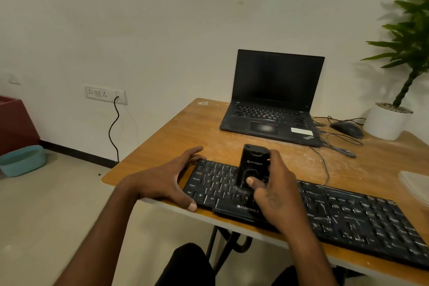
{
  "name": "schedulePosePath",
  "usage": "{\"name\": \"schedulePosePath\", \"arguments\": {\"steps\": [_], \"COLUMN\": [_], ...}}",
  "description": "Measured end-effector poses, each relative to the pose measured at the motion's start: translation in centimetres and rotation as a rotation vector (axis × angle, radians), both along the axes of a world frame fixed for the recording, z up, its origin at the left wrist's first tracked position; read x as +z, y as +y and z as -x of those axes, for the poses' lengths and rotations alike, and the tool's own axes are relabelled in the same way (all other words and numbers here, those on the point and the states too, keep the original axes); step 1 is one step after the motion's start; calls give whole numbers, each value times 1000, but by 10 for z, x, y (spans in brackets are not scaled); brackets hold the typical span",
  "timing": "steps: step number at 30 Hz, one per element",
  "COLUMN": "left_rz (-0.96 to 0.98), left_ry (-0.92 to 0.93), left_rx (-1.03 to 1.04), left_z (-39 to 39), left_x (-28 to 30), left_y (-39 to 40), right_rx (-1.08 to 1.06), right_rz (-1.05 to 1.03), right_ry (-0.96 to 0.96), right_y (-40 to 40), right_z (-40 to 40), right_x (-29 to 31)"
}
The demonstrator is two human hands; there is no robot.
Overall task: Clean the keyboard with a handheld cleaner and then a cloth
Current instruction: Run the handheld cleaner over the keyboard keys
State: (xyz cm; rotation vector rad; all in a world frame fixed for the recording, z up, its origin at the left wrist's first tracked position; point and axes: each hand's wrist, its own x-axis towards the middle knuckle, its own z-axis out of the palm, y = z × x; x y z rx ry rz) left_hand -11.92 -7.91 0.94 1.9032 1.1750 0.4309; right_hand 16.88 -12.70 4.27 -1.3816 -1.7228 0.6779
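A black keyboard (343,213) lies along the front edge of the wooden desk (176,132). My right hand (276,190) grips a black handheld cleaner (254,165) standing upright on the keys in the keyboard's left half, with the thumb on its front. My left hand (167,181) clasps the keyboard's left end, fingers over its far corner and thumb at its near edge. A pale folded cloth-like thing (415,183) lies at the right edge of the view.
An open black laptop (274,104) stands at the back of the desk, with a black mouse (347,129) and loose cables (334,144) to its right. A potted plant (387,121) stands at the back right. A wall socket with a cable (113,123) lies to the left.
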Motion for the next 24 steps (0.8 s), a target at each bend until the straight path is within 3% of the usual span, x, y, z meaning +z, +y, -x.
{"name": "schedulePosePath", "arguments": {"steps": [9, 18, 24], "left_rz": [-8, -10, -6], "left_ry": [-5, 1, -12], "left_rx": [12, 5, 9], "left_z": [-1, -2, -2], "left_x": [1, 0, 0], "left_y": [-1, 0, -1], "right_rx": [88, 100, 187], "right_rz": [-49, 36, -32], "right_ry": [-10, 115, 157], "right_y": [-7, -15, -17], "right_z": [36, -18, 8], "right_x": [-6, 7, 5]}}
